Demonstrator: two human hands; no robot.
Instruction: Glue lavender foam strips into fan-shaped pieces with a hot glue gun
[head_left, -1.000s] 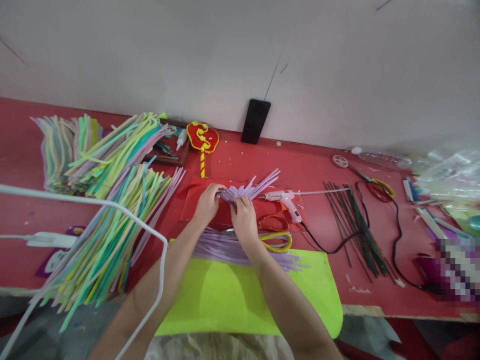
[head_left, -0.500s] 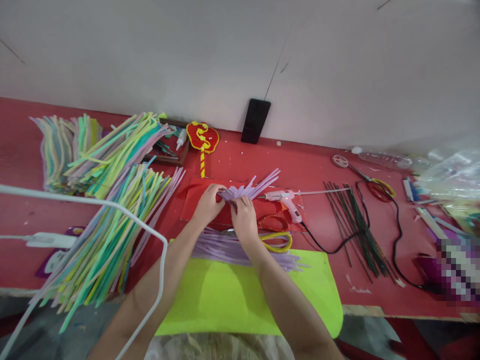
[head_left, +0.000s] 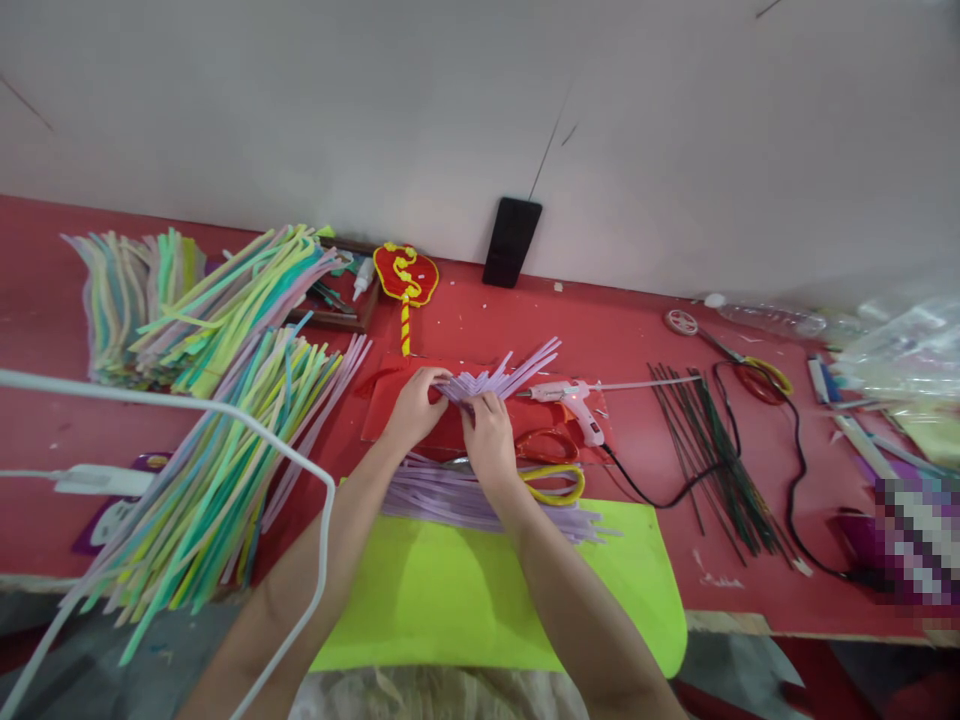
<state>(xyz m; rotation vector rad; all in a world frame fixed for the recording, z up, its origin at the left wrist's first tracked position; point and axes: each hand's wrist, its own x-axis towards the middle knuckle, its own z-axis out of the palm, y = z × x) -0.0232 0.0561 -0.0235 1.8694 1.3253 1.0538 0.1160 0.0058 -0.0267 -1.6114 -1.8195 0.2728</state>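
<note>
Between my hands is a woven piece of purple pipe cleaners (head_left: 474, 383), its loose ends fanning up to the right. My left hand (head_left: 417, 405) grips its left end between thumb and fingers. With fingers bent, my right hand (head_left: 489, 430) pinches its lower edge; the fingertips are partly hidden. Beneath lies a red board (head_left: 386, 410). To the right of my hands rests a pink hot glue gun (head_left: 576, 402) with a long glue stick in it. Scissors with red and yellow handles (head_left: 559, 487) lie by my right wrist, over loose purple pipe cleaners (head_left: 442, 500).
Bundles of coloured pipe cleaners (head_left: 217, 470) cover the left side, crossed by a white cable (head_left: 285, 450). A phone (head_left: 511, 242) leans against the wall. Green stems (head_left: 724, 470), more scissors (head_left: 750, 372) and a black cord (head_left: 801, 465) lie right. A yellow-green mat (head_left: 600, 590) is in front.
</note>
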